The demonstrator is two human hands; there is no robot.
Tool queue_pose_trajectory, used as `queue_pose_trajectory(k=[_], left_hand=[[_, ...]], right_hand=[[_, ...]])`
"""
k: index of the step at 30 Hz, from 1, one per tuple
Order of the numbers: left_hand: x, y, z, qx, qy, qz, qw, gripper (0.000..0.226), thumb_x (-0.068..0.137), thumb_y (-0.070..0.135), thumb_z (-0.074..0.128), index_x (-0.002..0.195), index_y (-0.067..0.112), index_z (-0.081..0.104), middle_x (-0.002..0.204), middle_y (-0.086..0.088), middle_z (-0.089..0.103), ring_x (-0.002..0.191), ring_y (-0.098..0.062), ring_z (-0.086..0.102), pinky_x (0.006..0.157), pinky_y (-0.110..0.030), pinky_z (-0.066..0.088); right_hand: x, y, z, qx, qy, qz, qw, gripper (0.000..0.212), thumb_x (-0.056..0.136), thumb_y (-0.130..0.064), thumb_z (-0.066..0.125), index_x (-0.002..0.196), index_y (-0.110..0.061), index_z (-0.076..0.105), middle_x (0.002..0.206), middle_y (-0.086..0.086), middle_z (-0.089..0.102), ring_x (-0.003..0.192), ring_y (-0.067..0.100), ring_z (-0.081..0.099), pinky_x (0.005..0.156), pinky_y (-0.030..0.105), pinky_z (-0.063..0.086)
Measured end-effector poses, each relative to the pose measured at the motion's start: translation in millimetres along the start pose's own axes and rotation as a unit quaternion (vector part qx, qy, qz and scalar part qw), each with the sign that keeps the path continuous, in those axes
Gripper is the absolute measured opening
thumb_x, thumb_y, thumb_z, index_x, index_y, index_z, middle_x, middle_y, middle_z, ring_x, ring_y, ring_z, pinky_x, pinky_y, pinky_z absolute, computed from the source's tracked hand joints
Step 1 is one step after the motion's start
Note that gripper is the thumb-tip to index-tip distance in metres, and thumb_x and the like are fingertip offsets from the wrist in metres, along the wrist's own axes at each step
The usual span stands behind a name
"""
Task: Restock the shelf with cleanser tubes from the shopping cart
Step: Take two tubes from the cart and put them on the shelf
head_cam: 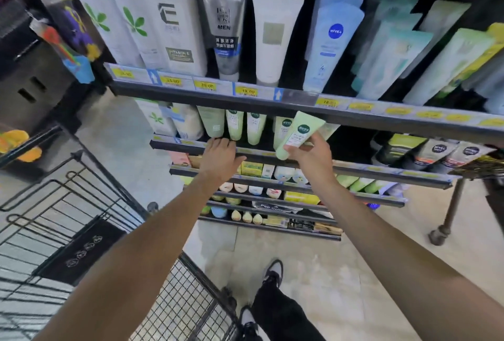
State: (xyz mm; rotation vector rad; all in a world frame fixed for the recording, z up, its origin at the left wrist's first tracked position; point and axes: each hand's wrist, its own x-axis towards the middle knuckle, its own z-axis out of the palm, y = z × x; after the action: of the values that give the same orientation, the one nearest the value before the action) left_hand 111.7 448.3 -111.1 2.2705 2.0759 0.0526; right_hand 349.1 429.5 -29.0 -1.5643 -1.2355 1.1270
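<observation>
My right hand (309,156) grips a pale green cleanser tube (300,133) with a dark green round logo, tilted with its cap down-left, in front of the second shelf (191,145). Matching green tubes (235,123) stand upright in a row on that shelf, just left of the held tube. My left hand (219,156) rests on the shelf's front edge below those tubes, fingers curled over the rail and holding nothing. The black wire shopping cart (81,204) stands at the lower left; no tubes show inside it.
The top shelf (245,95) carries tall white, grey and blue tubes behind yellow price tags. Lower shelves hold small boxes and bottles. A metal stand leg (447,215) rises at the right. My feet are on the tiled floor (313,272) below.
</observation>
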Motion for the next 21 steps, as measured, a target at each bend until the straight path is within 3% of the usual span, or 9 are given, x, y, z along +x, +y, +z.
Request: queue_pose_trajectory(k=[9, 21], left_hand=[[-0.1, -5.3, 8.8, 0.001, 0.03, 0.019, 0.999, 0.041, 0.098, 0.051, 0.058, 0.109, 0.013, 0.064, 0.108, -0.007, 0.069, 0.109, -0.028, 0.061, 0.107, -0.045, 0.038], [-2.1, -4.7, 9.7, -0.009, 0.046, 0.021, 0.999, 0.043, 0.099, 0.051, 0.057, 0.114, 0.011, 0.063, 0.11, -0.007, 0.068, 0.112, -0.028, 0.06, 0.112, -0.045, 0.036]], right_hand=[[19.4, 11.9, 10.2, -0.044, 0.005, -0.01, 0.999, 0.037, 0.085, -0.013, 0.081, 0.117, -0.022, 0.064, 0.113, -0.007, 0.074, 0.108, 0.013, 0.068, 0.099, 0.045, 0.056], [26.2, 11.0, 19.8, -0.104, -0.007, -0.029, 0.994, 0.036, 0.089, -0.011, 0.078, 0.121, -0.017, 0.064, 0.113, -0.005, 0.071, 0.103, 0.01, 0.067, 0.094, 0.034, 0.056]])
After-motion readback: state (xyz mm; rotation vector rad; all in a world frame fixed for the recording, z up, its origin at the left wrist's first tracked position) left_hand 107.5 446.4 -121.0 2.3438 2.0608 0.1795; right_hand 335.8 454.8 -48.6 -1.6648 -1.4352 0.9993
